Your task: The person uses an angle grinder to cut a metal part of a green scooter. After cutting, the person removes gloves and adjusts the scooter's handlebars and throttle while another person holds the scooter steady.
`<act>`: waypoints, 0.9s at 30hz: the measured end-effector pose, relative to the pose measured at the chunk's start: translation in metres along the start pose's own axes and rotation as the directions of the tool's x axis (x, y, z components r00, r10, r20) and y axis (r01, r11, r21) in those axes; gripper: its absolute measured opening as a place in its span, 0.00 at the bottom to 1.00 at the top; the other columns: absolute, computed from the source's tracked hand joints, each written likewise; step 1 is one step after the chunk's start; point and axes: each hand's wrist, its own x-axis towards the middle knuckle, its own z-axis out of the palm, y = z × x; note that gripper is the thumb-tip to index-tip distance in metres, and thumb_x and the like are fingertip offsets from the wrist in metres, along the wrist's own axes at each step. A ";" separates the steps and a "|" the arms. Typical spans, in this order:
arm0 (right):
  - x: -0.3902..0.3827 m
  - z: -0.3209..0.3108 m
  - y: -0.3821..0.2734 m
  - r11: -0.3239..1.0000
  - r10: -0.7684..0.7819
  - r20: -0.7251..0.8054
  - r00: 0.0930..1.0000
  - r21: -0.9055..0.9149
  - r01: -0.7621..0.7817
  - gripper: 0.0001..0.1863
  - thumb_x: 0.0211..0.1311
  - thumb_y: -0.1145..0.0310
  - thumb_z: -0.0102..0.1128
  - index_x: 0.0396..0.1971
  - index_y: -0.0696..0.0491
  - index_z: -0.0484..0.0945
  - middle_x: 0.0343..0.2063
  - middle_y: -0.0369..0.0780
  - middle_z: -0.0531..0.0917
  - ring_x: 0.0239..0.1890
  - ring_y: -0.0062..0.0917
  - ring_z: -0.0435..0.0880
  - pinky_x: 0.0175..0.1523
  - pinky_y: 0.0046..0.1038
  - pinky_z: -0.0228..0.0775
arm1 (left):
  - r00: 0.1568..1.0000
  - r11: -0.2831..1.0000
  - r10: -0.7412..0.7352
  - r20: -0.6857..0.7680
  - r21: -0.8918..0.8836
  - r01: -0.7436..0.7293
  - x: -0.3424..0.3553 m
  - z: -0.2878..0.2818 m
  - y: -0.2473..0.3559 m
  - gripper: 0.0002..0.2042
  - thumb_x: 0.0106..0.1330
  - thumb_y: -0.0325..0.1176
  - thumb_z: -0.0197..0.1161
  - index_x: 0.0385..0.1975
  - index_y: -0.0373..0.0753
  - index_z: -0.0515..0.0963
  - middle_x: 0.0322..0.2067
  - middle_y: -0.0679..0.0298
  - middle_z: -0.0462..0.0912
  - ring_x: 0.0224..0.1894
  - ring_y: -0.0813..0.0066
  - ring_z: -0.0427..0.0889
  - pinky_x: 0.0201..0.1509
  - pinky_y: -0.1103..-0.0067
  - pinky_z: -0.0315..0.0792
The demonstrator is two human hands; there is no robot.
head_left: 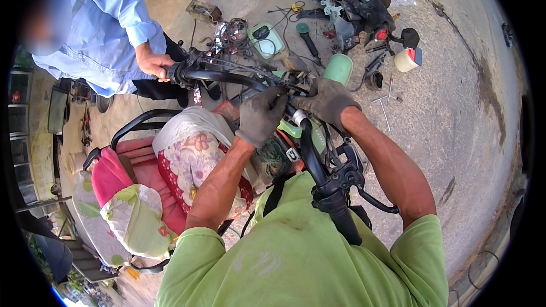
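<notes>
Both my hands wear dark grey gloves and meet at the middle of a black handlebar (311,150), among the cables by its silver clamp (297,116). My left hand (261,115) has its fingers pinched together just left of the clamp; whatever they hold is too small to name. Close to them, my right hand (327,101) is closed with its fingertips toward the same spot, and its grip is hidden. A black brake lever (378,202) and grip (344,222) lie near my chest. At the far left, another person's hand (152,61) holds the opposite grip.
Left of the handlebar is a pink padded seat (145,176) with a floral cloth bundle (196,148). Beyond lie dismantled vehicle parts (364,14), a green-rimmed tray (266,41), an angle grinder (307,40) and a T-handled wrench (384,111). A white container (405,60) stands right.
</notes>
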 end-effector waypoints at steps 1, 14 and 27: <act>-0.001 -0.001 -0.002 1.000 0.005 0.003 1.000 -0.005 -0.005 0.36 0.54 0.43 0.74 0.51 0.59 0.81 0.43 0.51 0.87 0.49 0.44 0.86 0.54 0.38 0.76 | 1.000 1.000 0.005 0.012 -0.004 -0.005 0.000 -0.001 -0.001 0.09 0.65 0.37 0.67 0.39 0.41 0.85 0.25 0.56 0.86 0.26 0.60 0.86 0.30 0.68 0.77; 0.000 0.003 0.006 1.000 0.002 -0.024 1.000 0.016 -0.002 0.35 0.55 0.43 0.73 0.50 0.59 0.81 0.44 0.51 0.87 0.50 0.44 0.85 0.55 0.38 0.76 | 0.802 0.402 -0.513 0.306 -0.740 0.539 -0.023 -0.014 -0.021 0.15 0.72 0.36 0.64 0.52 0.34 0.80 0.32 0.64 0.83 0.27 0.75 0.80 0.30 0.79 0.74; -0.008 -0.002 -0.010 0.998 0.051 -0.012 0.999 0.025 -0.051 0.30 0.54 0.45 0.75 0.47 0.55 0.85 0.40 0.49 0.88 0.47 0.41 0.87 0.54 0.37 0.76 | 0.799 -0.093 -0.436 0.414 -0.904 0.418 -0.076 -0.023 -0.028 0.16 0.75 0.26 0.50 0.59 0.30 0.71 0.44 0.55 0.82 0.41 0.66 0.82 0.37 0.76 0.76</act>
